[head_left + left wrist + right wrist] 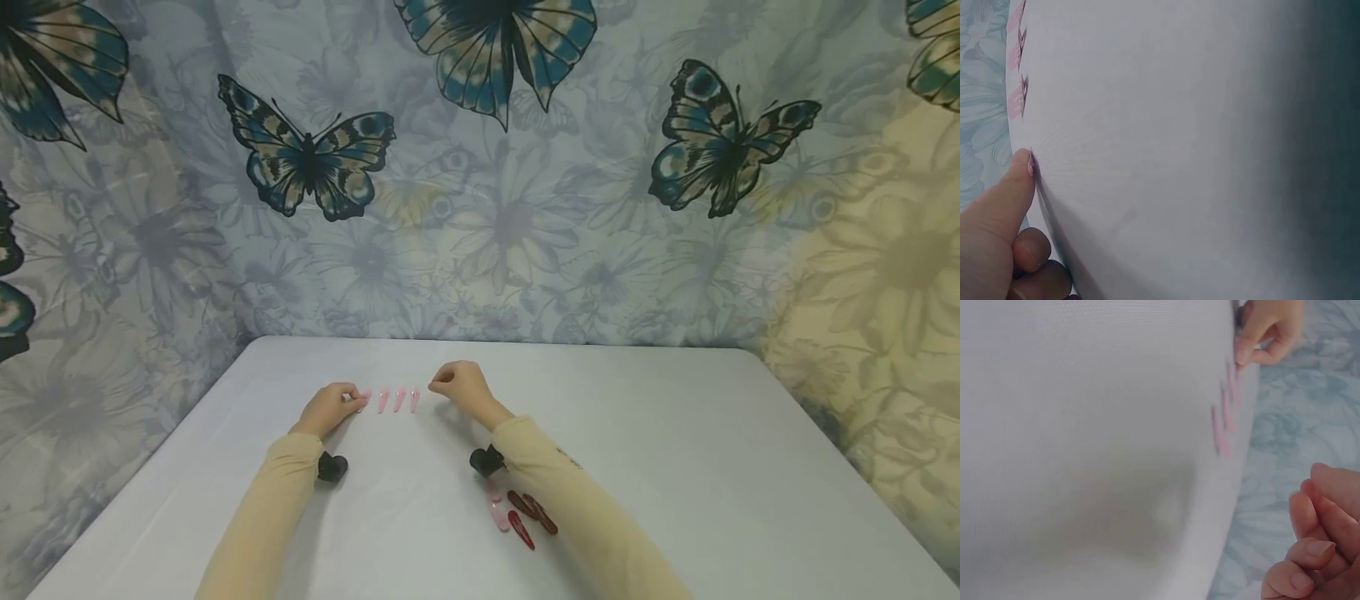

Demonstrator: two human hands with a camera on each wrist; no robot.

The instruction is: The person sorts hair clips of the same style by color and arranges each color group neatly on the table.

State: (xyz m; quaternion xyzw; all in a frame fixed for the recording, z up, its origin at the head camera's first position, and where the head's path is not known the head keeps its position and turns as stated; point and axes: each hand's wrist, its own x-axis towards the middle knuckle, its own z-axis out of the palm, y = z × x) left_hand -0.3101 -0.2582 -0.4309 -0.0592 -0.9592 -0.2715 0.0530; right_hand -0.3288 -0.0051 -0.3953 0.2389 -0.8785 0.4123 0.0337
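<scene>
Pink snap hair clips stand in a short row on the white table. Three of them, the nearest to the right hand being one clip [415, 400], lie apart and roughly parallel. At the row's left end my left hand [328, 408] pinches another pink hair clip [365, 399] between thumb and fingers. In the left wrist view the thumb covers most of that clip [1031, 164]. My right hand [463, 387] hovers just right of the row, its fingers loosely curled. Nothing shows between its fingers [1302, 512] in the right wrist view.
Under the right forearm lies a loose group: a pink clip [497, 515], a dark red clip [521, 530] and brownish clips [542, 514]. The sleeve borders this pile. Behind the white table [675, 433] hangs a butterfly-patterned cloth [510, 275].
</scene>
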